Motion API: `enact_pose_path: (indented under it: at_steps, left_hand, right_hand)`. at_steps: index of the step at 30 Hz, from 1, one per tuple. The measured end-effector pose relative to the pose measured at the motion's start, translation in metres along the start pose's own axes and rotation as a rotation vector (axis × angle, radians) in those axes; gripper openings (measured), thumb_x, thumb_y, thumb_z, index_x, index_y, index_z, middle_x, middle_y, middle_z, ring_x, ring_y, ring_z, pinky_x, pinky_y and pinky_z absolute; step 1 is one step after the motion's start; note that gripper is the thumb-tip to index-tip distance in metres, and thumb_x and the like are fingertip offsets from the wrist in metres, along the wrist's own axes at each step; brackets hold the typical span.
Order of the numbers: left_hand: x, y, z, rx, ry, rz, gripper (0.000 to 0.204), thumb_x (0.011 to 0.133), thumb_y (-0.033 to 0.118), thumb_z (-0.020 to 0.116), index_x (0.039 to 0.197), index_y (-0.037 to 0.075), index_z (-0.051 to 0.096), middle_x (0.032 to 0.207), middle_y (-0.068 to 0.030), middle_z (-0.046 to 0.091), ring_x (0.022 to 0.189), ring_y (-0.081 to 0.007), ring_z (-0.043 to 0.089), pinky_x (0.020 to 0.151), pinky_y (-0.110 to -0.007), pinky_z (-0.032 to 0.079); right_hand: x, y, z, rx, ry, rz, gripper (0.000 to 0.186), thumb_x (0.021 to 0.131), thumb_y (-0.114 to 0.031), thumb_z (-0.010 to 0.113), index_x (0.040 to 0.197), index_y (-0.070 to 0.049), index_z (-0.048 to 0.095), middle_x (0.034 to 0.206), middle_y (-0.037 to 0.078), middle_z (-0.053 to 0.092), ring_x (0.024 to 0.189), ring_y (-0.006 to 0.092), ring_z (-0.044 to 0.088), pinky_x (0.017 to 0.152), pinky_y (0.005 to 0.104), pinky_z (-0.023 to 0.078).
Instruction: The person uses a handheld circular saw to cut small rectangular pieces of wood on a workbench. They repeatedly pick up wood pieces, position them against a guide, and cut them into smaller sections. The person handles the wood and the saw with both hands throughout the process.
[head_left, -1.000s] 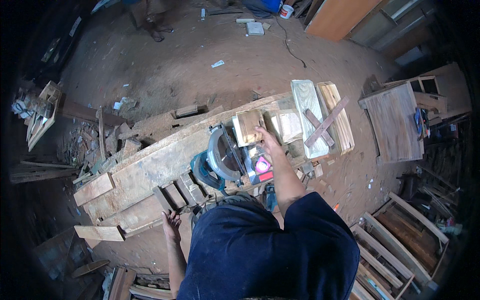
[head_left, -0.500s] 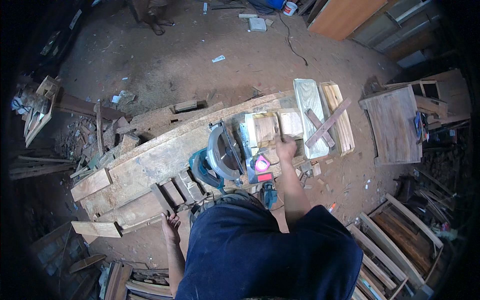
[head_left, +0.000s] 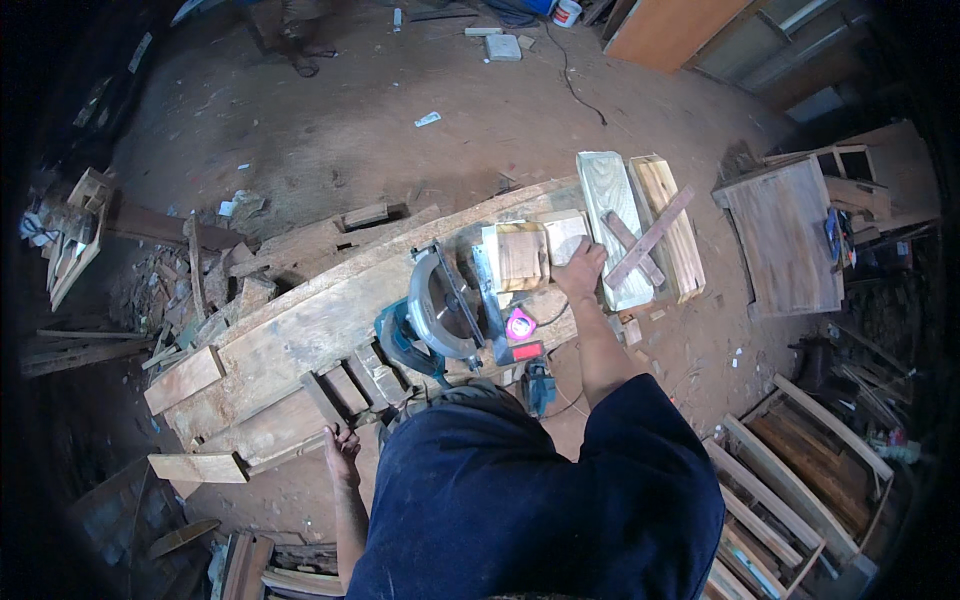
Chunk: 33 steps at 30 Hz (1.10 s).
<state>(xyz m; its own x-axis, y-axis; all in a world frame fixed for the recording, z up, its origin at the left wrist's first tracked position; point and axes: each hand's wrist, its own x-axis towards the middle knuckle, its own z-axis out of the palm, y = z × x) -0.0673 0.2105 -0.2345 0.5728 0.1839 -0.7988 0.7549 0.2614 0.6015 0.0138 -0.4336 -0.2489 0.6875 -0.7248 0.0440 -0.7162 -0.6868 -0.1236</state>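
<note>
- Rough wood scraps [head_left: 170, 290] are lying heaped on the floor [head_left: 390, 160], which is showing brown and littered.
- Two short boards [head_left: 187, 380], smooth and flat, are resting at the worktop's left end.
- The worktop [head_left: 290, 320] is slanting up rightward, its bare planks carrying sawdust along the far edge.
- A dark strip [head_left: 325, 400] is lying beside blocky offcuts [head_left: 375, 375].
- The left grip [head_left: 343, 450] is curling loosely near the strip's end; I cannot tell whether it is closing on anything.
- The saw [head_left: 445, 305], teal with a curved grey guard, is standing left of the blocks.
- A pink tape [head_left: 520, 324] is lying on the near side of the tan block [head_left: 522, 257].
- The pale block [head_left: 563, 232], squarish, is sitting on the worktop, right of the tan one.
- The right grip [head_left: 580, 268] is covering its near right corner; whether it is clamping, I cannot tell.
- Crossed brown sticks [head_left: 652, 246] are lying over a whitish plank [head_left: 600, 190], hemming in that side.
- A wooden cabinet [head_left: 785, 240] is standing beyond.
</note>
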Motion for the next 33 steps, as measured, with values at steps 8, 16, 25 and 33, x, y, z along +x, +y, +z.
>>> enact_pose_path:
  at_steps: [8,16,25,33]
  left_hand:
    - [0.0,0.009,-0.002,0.034,-0.092,0.01,0.04,0.103,0.06,0.051,0.107,0.02,0.053,0.076,0.0064,0.05,0.064,-0.008,0.045,0.064,-0.025,0.036]
    - [0.017,-0.01,-0.024,-0.011,-0.131,-0.001,0.052,0.101,0.062,0.052,0.126,0.016,0.057,0.092,0.0006,0.066,0.081,-0.0139,0.062,0.077,-0.032,0.045]
    - [-0.005,-0.002,-0.001,0.039,0.028,-0.009,0.048,0.103,0.061,0.05,0.118,0.016,0.057,0.088,0.0042,0.062,0.078,-0.0095,0.058,0.074,-0.029,0.042]
    - [0.005,0.011,0.001,0.133,-0.081,-0.077,0.037,0.104,0.059,0.049,0.096,0.023,0.053,0.075,0.0085,0.049,0.063,-0.0054,0.045,0.061,-0.024,0.033]
  right_hand:
    - [0.002,-0.005,0.003,0.06,-0.122,0.111,0.121,0.067,-0.043,0.085,0.155,0.006,0.017,0.137,0.03,0.041,0.129,0.0467,0.04,0.115,0.0542,0.029]
    - [0.014,-0.005,0.006,0.185,-0.105,0.142,0.133,0.062,-0.052,0.089,0.156,0.007,0.016,0.139,0.034,0.038,0.131,0.05,0.039,0.115,0.0572,0.031]
    - [-0.034,-0.054,-0.079,0.35,0.217,-0.102,0.109,0.071,-0.036,0.086,0.161,-0.015,0.027,0.142,0.038,0.035,0.134,0.0527,0.035,0.115,0.0551,0.031]
    - [-0.064,-0.088,-0.057,0.259,0.052,-0.073,0.093,0.082,-0.044,0.077,0.158,-0.012,0.033,0.15,0.034,0.03,0.14,0.0535,0.03,0.116,0.0615,0.027]
